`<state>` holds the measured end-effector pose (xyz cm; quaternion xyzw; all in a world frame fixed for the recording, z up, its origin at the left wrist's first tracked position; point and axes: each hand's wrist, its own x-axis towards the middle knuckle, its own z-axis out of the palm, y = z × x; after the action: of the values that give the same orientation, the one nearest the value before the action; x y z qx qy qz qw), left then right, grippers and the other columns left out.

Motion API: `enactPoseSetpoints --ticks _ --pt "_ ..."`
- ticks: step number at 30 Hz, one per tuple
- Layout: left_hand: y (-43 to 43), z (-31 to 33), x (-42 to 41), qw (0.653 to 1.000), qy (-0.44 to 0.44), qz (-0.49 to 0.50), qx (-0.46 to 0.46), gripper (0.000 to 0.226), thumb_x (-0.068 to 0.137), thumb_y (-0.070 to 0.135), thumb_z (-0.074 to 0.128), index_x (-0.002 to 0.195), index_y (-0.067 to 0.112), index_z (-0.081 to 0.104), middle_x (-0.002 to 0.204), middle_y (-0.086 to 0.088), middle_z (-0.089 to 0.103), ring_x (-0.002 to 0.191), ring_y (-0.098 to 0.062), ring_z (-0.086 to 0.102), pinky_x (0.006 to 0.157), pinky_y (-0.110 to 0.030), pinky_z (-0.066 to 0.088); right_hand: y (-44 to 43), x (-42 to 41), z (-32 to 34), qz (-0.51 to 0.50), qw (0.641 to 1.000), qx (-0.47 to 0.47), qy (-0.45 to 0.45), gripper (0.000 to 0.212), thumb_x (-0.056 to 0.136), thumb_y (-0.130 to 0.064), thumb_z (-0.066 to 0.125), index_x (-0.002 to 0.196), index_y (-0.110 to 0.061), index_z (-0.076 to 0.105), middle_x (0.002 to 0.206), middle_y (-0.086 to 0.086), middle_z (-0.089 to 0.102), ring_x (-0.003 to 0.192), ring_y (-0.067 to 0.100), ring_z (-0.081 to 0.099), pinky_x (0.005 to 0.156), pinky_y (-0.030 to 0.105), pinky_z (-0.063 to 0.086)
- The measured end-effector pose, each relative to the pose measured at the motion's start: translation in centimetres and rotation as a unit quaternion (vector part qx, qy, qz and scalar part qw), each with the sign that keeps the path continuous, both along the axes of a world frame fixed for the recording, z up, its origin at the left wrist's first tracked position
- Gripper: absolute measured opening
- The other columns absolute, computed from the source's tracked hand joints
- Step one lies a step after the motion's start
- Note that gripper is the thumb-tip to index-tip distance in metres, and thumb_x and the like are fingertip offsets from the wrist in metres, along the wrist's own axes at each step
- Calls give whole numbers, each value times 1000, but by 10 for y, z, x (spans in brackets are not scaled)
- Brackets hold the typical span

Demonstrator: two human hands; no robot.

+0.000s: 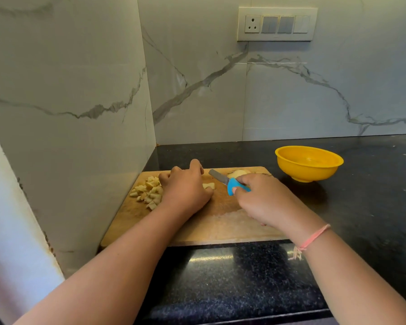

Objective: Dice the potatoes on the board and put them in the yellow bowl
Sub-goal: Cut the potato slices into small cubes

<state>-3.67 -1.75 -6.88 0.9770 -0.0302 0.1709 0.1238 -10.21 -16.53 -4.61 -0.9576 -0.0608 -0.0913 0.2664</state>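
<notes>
1. The dice (pixel 148 191) lie heaped at the left of the board (pixel 220 226), touching the left hand (pixel 185 188). An uncut potato (pixel 238 173) slice lies at the far edge, behind the knife (pixel 230 185).
2. The left hand rests knuckles-up on the board with its fingers (pixel 196 165) curled down. A small piece (pixel 208 185) peeks out at its right, but it cannot be told whether the fingers pinch it.
3. The right hand (pixel 263 202) wraps its fingers round the knife's blue handle, and the blade points away and to the left over the board.
4. The bowl (pixel 308 163) stands on the desk (pixel 373 195), just off the board's far right corner. No potato shows in it.
5. Raw potato is likely firm, with wet, slippery cut faces. It is best held flat face down, by the sides, with fingertips tucked back from the blade.
6. The dice are light and will scatter, so they are better scooped in a cupped hand than picked up one by one.
</notes>
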Motion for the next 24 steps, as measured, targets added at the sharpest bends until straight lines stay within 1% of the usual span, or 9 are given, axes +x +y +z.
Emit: enactPoseSetpoints --ticks 2,3,4,6,12,16,18,20,24 --pt "1 -1 1 1000 -2 12 -4 40 89 48 56 120 30 39 114 5 61 115 -21 48 95 -44 32 2 -6 -1 -10 1000 -22 -19 41 99 -32 40 139 -23 44 119 2 60 98 17 57 69 22 44" --pt "2 -1 1 1000 0 15 -9 40 89 48 56 120 30 40 114 4 61 115 -21 48 96 -44 32 4 -10 -1 -11 999 -32 -23 41 99 -32 40 140 -23 44 125 2 58 105 18 56 78 25 45" --pt "2 -1 2 1000 3 16 -14 40 89 48 57 120 30 40 114 4 61 115 -21 49 96 -44 32 5 -13 -1 -10 999 -43 -24 42 99 -33 39 139 -23 44 128 3 57 109 19 54 83 27 45" --pt "3 0 3 1000 9 17 -25 39 88 46 58 119 30 40 113 5 62 114 -21 50 96 -44 32 7 -18 1 -3 998 -65 -17 42 99 -33 38 140 -23 44 130 3 56 113 20 53 88 29 45" --pt "3 1 2 998 24 22 -53 38 88 40 61 119 30 41 110 5 62 114 -20 50 95 -43 32 13 -20 0 -16 994 -110 -12 42 100 -35 37 140 -24 41 129 2 56 112 21 54 84 28 45" --pt "2 2 2 998 29 31 -51 37 88 40 61 118 30 41 114 4 61 114 -20 50 95 -43 32 20 -13 0 -11 987 -159 -13 41 98 -31 41 138 -22 43 119 4 59 100 19 57 77 28 47" --pt "2 2 1 998 26 32 -48 35 88 40 60 116 30 42 113 5 61 114 -19 49 95 -42 31 20 -11 4 -3 986 -164 -4 41 97 -28 44 137 -21 44 116 4 60 97 18 57 81 29 50" --pt "2 2 0 998 20 30 -46 34 87 39 59 115 30 42 112 5 61 113 -19 48 94 -43 31 18 -13 8 6 987 -162 7 40 97 -26 45 137 -20 43 117 4 59 97 17 56 83 29 49" --pt "3 2 1 998 28 31 -56 33 87 41 60 113 31 42 112 5 61 113 -19 49 96 -43 32 9 -29 13 24 986 -162 32 39 97 -28 45 135 -21 44 115 2 57 94 15 54 78 25 46"
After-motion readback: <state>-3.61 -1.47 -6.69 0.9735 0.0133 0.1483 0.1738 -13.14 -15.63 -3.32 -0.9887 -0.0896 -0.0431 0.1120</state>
